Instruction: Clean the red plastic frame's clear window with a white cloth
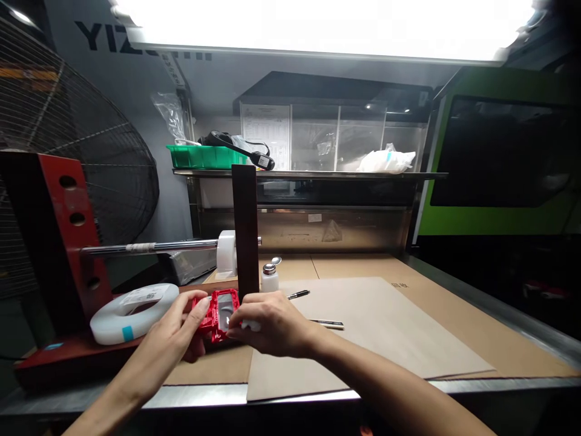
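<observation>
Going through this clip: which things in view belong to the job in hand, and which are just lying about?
In the job:
- red part, in the left hand
- white wad, in the right hand

Apparently lying about:
- black pen
- clear roll
- green bin
- white bottle, though possibly used

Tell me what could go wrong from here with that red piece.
The red piece might slip from the left hand, which grips it by one side. The white bottle close by seems to have its cap tipped open, so a knock could spill anything inside. The white wad in the right hand might snag on the red piece's edges.
</observation>
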{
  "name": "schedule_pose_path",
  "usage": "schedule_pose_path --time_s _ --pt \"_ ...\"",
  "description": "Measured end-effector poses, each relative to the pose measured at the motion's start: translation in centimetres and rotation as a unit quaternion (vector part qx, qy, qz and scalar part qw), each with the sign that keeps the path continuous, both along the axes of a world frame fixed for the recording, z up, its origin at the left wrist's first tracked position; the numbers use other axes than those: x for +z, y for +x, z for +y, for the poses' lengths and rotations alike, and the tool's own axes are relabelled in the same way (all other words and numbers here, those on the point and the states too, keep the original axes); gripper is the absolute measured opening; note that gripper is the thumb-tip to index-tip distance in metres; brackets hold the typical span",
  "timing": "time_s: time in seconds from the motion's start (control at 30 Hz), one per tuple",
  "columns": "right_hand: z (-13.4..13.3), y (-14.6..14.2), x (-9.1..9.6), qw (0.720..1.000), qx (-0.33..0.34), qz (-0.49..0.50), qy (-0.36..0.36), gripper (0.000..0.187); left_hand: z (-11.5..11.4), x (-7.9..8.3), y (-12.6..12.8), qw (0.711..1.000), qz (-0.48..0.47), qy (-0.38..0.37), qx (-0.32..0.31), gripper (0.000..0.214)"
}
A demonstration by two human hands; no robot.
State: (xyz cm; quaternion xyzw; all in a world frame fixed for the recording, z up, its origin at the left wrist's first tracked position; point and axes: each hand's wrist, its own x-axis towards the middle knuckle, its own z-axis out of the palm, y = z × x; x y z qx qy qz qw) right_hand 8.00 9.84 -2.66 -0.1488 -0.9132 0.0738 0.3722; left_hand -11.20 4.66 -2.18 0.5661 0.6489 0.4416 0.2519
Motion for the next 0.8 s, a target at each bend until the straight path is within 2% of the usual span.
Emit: schedule_pose_path --time_s 0.07,0.13,0.17,0.23,0.3,0.33,0.4,0.57,0.8 --pt "0.6 -0.9 -0.4 0.999 0.022 0.009 -0.039 0.012 0.7 -0.5 -0.4 1.000 0.005 0.011 0.002 0.056" --pt "1.5 -1.7 -0.5 0.986 0.036 0.067 -0.151 0.014 1.2 -0.7 -0.9 0.999 0.016 0.021 0.021 0.047" --pt "2.0 -2.0 -0.5 0.967 0.024 0.113 -0.226 0.016 1.4 -0.8 -1.2 0.999 0.026 0.022 0.035 0.043" --pt "3.3 -2.6 -0.5 0.911 -0.025 0.199 -0.361 0.020 1.7 -0.7 -1.8 0.996 0.055 0.023 0.066 0.035" --pt "4.5 -3.2 -0.4 0.862 -0.055 0.244 -0.440 0.026 1.8 -0.4 -2.2 0.992 0.092 0.025 0.088 0.028" --pt "5.0 -3.4 -0.4 0.848 -0.051 0.250 -0.465 0.029 1.8 -0.3 -2.3 0.989 0.112 0.028 0.096 0.025" --pt "5.7 -4.0 -0.3 0.834 -0.028 0.244 -0.494 0.031 1.8 -0.1 -2.3 0.982 0.149 0.037 0.107 0.022" --pt "6.2 -5.2 -0.3 0.802 0.007 0.254 -0.540 0.020 2.0 -0.1 -2.1 0.972 0.193 0.057 0.119 0.021" --pt "4.6 -4.8 -0.2 0.791 0.000 0.286 -0.541 0.019 2.3 0.1 -1.3 0.978 0.166 0.056 0.115 0.018"
